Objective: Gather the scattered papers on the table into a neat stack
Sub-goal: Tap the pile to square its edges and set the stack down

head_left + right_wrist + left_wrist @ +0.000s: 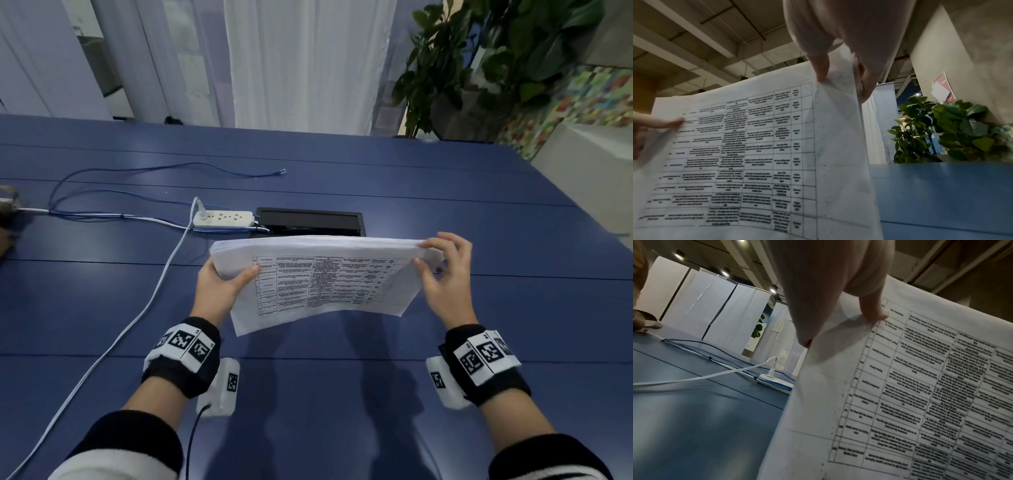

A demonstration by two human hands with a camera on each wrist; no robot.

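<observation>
A stack of white papers with a printed table on the top sheet is held up above the blue table, tilted toward me. My left hand grips its left edge, thumb on the front and fingers hidden behind. My right hand pinches the upper right corner, thumb in front and fingers over the top edge. The left wrist view shows the thumb pressing on the papers. In the right wrist view, the fingers hold the papers at the right edge.
A white power strip with a plugged white cable and blue cables lies left of a black cable box in the table. A potted plant stands beyond the far right corner. A brown object sits at the left edge.
</observation>
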